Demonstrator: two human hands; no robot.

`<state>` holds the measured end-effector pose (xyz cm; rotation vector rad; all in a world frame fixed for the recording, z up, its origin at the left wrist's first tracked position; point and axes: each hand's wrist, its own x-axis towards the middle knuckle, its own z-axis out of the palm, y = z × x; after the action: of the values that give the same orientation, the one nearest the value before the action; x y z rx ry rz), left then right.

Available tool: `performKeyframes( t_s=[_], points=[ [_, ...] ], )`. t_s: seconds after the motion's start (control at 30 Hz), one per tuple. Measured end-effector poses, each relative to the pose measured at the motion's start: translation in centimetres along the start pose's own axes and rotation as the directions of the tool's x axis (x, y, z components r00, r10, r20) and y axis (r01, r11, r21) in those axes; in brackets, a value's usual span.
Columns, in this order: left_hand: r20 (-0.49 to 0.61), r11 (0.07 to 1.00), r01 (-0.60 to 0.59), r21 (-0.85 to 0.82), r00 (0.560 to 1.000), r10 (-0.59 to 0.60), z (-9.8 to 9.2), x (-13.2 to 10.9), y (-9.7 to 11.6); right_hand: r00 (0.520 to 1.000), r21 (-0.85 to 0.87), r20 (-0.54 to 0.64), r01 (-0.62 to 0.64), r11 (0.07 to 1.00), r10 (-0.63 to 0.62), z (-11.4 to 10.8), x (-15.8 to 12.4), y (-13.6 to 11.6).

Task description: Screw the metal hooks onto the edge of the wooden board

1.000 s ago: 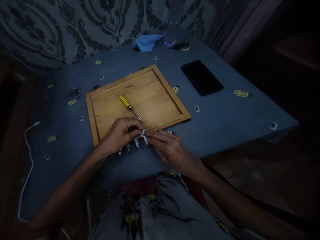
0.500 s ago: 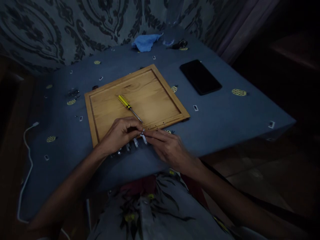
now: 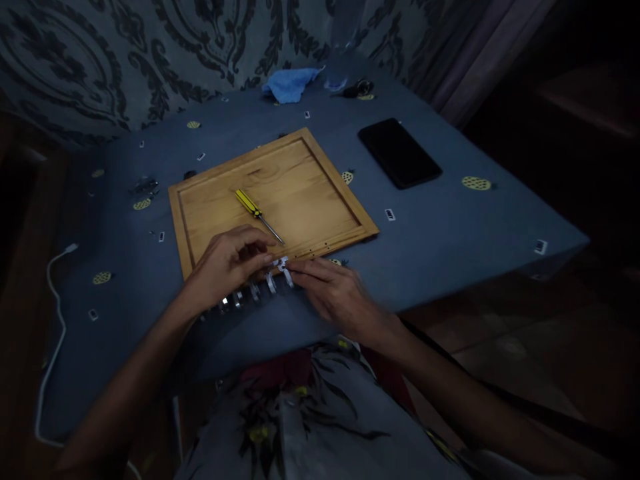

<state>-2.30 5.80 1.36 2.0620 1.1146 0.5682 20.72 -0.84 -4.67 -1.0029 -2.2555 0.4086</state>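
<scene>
A wooden board [image 3: 255,190] with a raised frame lies on the table, and a yellow-handled screwdriver [image 3: 250,203] rests on it. Several silver metal hooks [image 3: 255,291] stick out in a row along its near edge. My right hand [image 3: 335,290] pinches the rightmost hook [image 3: 287,275] between thumb and fingers against that edge. Just left of it, my left hand [image 3: 233,257] hovers over the board's front edge with thumb and fingers apart, holding nothing I can see. Small dark holes [image 3: 320,250] show in the edge to the right.
A black phone or tablet [image 3: 400,153] lies right of the board. At the back are a blue cloth [image 3: 291,85], a clear bottle [image 3: 343,50] and a dark key-like object [image 3: 360,88]. Small metal parts [image 3: 145,187] lie at left, near a white cable [image 3: 59,313].
My left hand has let go of the rightmost hook and drawn back a little to the left, its fingers opening. My right hand stays at the hook.
</scene>
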Motion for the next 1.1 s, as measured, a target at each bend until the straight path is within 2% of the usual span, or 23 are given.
performKeyframes(
  t_s=[0.1, 0.2, 0.37, 0.47, 0.77, 1.1],
  points=[
    [-0.016, 0.997, 0.015, 0.075, 1.0, -0.014, 0.0, -1.1, 0.5, 1.0, -0.001, -0.003, 0.0, 1.0, 0.0, -0.1, 0.1, -0.1],
    [0.0, 0.973, 0.019, 0.229, 1.0, -0.02, 0.9, -2.2, 1.2, 1.0, -0.026, -0.02, 0.017, 1.0, -0.017, -0.1, 0.1, -0.2],
    [-0.013, 0.871, 0.012, 0.491, 1.0, -0.007, 3.0, -3.3, 2.3, 0.999, -0.052, -0.024, 0.019, 0.998, -0.021, 0.0, 0.0, -0.2],
    [-0.035, 0.822, 0.031, 0.569, 0.999, -0.013, 3.7, -3.4, 2.5, 0.999, -0.051, -0.031, 0.019, 0.999, -0.02, 0.0, 0.0, -0.2],
    [-0.083, 0.817, 0.058, 0.574, 0.996, -0.013, 4.2, -3.3, 2.4, 0.999, -0.006, -0.035, 0.007, 1.0, -0.007, 0.0, 0.0, -0.1],
    [-0.105, 0.872, 0.108, 0.477, 0.992, -0.066, 4.4, -3.1, 2.4, 0.996, -0.036, -0.079, 0.03, 0.999, -0.032, 0.3, 0.0, -0.2]
  ],
)
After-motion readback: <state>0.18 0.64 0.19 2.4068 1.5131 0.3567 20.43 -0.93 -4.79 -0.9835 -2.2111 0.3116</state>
